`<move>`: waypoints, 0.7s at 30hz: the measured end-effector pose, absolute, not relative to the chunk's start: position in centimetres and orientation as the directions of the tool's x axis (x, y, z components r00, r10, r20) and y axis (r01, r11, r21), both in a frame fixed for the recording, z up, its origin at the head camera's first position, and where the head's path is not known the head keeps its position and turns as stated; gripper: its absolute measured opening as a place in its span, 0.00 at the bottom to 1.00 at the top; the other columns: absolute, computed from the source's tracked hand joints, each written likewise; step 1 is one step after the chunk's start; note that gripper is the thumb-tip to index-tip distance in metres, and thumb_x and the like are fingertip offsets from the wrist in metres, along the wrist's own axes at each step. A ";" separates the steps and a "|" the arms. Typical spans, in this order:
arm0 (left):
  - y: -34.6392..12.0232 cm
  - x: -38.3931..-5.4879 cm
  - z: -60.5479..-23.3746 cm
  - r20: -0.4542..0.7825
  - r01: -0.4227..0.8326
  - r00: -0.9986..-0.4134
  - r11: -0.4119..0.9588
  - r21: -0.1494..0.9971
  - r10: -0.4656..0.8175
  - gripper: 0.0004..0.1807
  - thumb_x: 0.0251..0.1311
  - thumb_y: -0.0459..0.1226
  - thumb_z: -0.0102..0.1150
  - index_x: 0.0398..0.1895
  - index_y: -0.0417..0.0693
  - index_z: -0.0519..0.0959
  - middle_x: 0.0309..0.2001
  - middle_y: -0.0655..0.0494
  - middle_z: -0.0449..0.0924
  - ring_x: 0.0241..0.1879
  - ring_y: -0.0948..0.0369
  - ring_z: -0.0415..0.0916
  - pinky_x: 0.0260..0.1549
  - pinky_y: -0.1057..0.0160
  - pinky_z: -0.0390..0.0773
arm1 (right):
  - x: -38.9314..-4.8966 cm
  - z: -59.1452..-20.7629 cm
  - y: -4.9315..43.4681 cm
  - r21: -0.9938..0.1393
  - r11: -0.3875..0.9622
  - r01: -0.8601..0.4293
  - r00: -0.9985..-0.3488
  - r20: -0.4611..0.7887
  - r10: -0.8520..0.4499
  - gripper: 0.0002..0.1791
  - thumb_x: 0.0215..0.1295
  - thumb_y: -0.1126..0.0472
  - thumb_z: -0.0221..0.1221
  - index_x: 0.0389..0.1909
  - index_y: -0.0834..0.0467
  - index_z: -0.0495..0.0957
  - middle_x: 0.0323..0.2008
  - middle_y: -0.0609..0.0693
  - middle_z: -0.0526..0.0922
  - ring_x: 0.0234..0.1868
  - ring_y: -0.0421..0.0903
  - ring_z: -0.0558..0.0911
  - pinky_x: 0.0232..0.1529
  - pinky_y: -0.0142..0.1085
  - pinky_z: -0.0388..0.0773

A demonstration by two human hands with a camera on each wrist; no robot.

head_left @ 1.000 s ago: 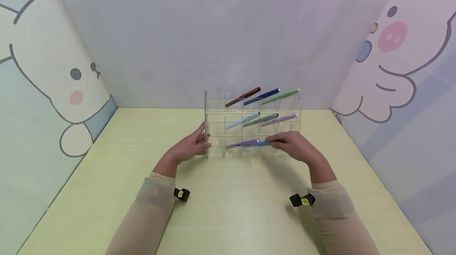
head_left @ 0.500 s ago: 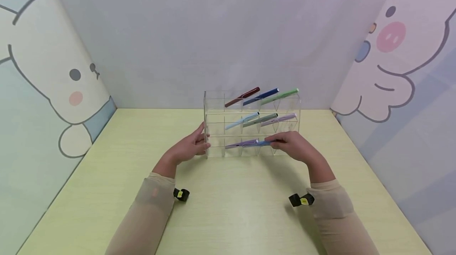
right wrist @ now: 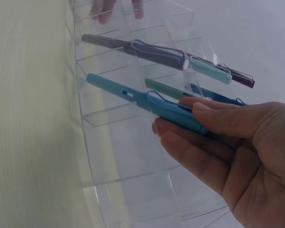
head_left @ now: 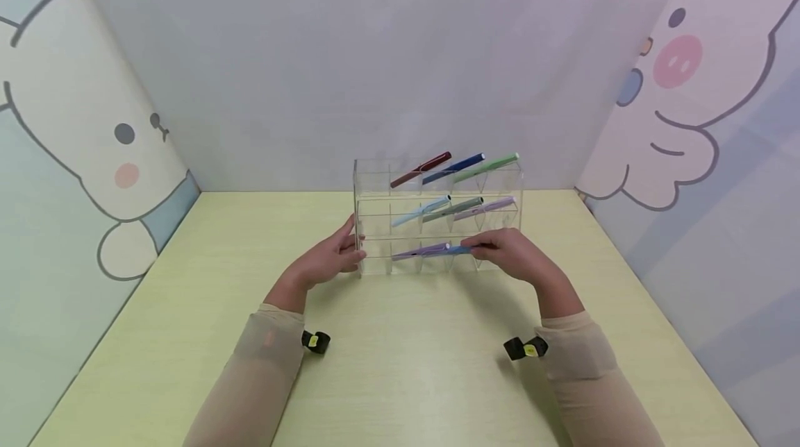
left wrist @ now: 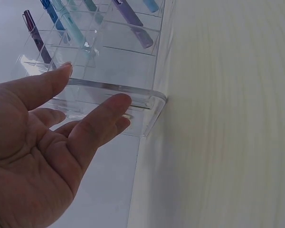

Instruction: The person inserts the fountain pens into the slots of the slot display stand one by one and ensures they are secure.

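Note:
A clear acrylic pen rack point(head_left: 357, 187) with three tiers of compartments stands on the table, holding several slanted pens. My right hand point(head_left: 515, 256) pinches the upper, clip end of a blue pen point(right wrist: 109, 87) between thumb and fingers. The pen's lower end lies in the bottom tier, beside a purple pen point(head_left: 420, 251). My left hand point(head_left: 326, 263) is at the rack's left side, its fingers extended and touching the side panel point(left wrist: 118, 88). In the right wrist view, the left fingertips point(right wrist: 104, 10) show through the clear plastic.
Above, the middle tier holds light blue point(head_left: 420, 211), grey-green point(head_left: 453, 209) and lilac point(head_left: 486, 208) pens. Dark red point(head_left: 420, 170), navy point(head_left: 455, 168) and light green point(head_left: 487, 167) pens lean in the top tier. A grey wall point(head_left: 281, 86) rises behind the table point(head_left: 400, 364).
The head view has shifted slightly. Both hands keep their places at the rack, and the blue pen shows no clear movement.

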State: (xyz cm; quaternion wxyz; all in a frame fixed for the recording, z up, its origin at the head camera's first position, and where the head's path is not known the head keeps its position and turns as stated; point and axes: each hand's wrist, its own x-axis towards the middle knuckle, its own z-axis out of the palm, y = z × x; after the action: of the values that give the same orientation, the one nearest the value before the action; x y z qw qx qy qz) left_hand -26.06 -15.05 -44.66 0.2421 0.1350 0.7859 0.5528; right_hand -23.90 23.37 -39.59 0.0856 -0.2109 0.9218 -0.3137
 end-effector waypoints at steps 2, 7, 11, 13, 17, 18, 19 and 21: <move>-15.1 -26.1 -44.6 -0.229 -0.053 -0.846 0.351 0.935 0.482 0.47 0.72 0.45 0.53 0.76 0.79 0.29 0.78 0.49 0.48 0.65 0.47 0.71 0.68 0.36 0.55 | -23.9 -39.6 23.3 -0.615 0.713 -0.335 -0.896 -0.025 -0.443 0.15 0.72 0.58 0.56 0.55 0.50 0.83 0.52 0.49 0.85 0.52 0.47 0.83 0.49 0.46 0.81; -15.2 -26.0 -44.6 -0.238 -0.054 -0.845 0.366 0.929 0.478 0.47 0.71 0.47 0.53 0.75 0.82 0.29 0.78 0.49 0.48 0.64 0.47 0.72 0.66 0.30 0.51 | -24.0 -39.7 23.3 -0.617 0.712 -0.337 -0.896 -0.023 -0.444 0.15 0.72 0.58 0.56 0.55 0.50 0.83 0.52 0.49 0.85 0.52 0.47 0.83 0.49 0.46 0.81; -15.2 -26.1 -44.7 -0.232 -0.049 -0.849 0.366 0.929 0.475 0.46 0.71 0.47 0.53 0.75 0.82 0.29 0.78 0.47 0.49 0.63 0.47 0.73 0.66 0.30 0.52 | -23.9 -39.6 23.3 -0.599 0.713 -0.363 -0.887 -0.013 -0.462 0.16 0.72 0.56 0.56 0.58 0.50 0.81 0.53 0.50 0.84 0.50 0.48 0.83 0.48 0.46 0.81; -15.2 -26.1 -44.7 -0.226 -0.047 -0.850 0.359 0.932 0.476 0.46 0.72 0.46 0.53 0.75 0.81 0.29 0.78 0.46 0.49 0.64 0.46 0.72 0.67 0.32 0.53 | -23.7 -39.5 23.4 -0.596 0.716 -0.363 -0.886 -0.016 -0.463 0.19 0.73 0.54 0.56 0.62 0.50 0.77 0.56 0.51 0.82 0.52 0.48 0.83 0.50 0.47 0.81; -15.3 -26.1 -44.6 -0.212 -0.029 -0.855 0.365 0.930 0.474 0.47 0.70 0.46 0.55 0.76 0.79 0.30 0.78 0.46 0.47 0.68 0.48 0.67 0.68 0.38 0.58 | -22.8 -38.4 24.0 -0.591 0.730 -0.342 -0.900 -0.018 -0.436 0.24 0.73 0.49 0.55 0.68 0.49 0.71 0.63 0.53 0.77 0.58 0.51 0.81 0.56 0.51 0.78; -15.4 -26.1 -44.5 -0.203 -0.012 -0.859 0.377 0.926 0.470 0.48 0.70 0.48 0.55 0.76 0.78 0.30 0.78 0.48 0.47 0.70 0.48 0.64 0.68 0.39 0.59 | -22.5 -38.0 24.2 -0.582 0.739 -0.340 -0.905 -0.011 -0.425 0.25 0.74 0.48 0.54 0.68 0.49 0.70 0.63 0.53 0.77 0.58 0.52 0.81 0.56 0.52 0.78; -15.5 -26.0 -44.2 -0.188 0.009 -0.868 0.392 0.920 0.460 0.48 0.69 0.49 0.55 0.76 0.79 0.31 0.79 0.50 0.46 0.71 0.49 0.61 0.68 0.40 0.60 | -22.2 -37.5 24.4 -0.576 0.744 -0.339 -0.910 0.003 -0.414 0.25 0.74 0.47 0.53 0.68 0.49 0.71 0.62 0.53 0.78 0.56 0.52 0.82 0.55 0.53 0.78; -15.8 -25.7 -43.4 -0.140 0.075 -0.893 0.447 0.891 0.428 0.48 0.67 0.55 0.55 0.76 0.80 0.31 0.79 0.53 0.44 0.74 0.49 0.56 0.68 0.39 0.59 | -21.5 -36.5 24.9 -0.550 0.758 -0.350 -0.921 0.056 -0.385 0.24 0.74 0.45 0.52 0.65 0.49 0.73 0.57 0.52 0.81 0.52 0.52 0.84 0.52 0.53 0.79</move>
State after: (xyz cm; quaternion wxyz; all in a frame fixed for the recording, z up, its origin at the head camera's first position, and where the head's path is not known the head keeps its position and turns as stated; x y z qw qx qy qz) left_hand -25.75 -15.77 -43.36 0.1752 0.1510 0.8324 0.5035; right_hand -21.48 24.88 -36.49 0.0301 -0.1962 0.9372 -0.2869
